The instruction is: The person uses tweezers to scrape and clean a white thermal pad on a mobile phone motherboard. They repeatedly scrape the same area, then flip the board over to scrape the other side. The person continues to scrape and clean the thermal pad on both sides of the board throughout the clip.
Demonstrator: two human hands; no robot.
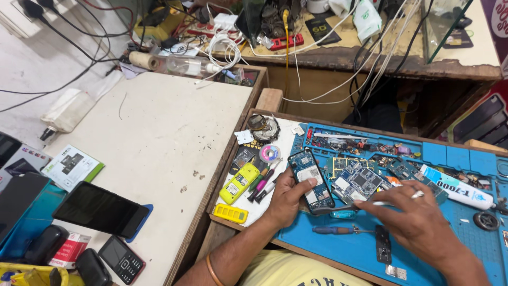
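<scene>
Head view: left hand wraps opened phone, thumb across its face, on blue mat atop surface. Phone long axis runs away from person, tilted slightly left. Right hand pinches thin tool, tip touching phone's lower right edge; phone lies left of right hand. Screwdriver just below. Yellow phone left.

Head view, steeply down, close
</scene>
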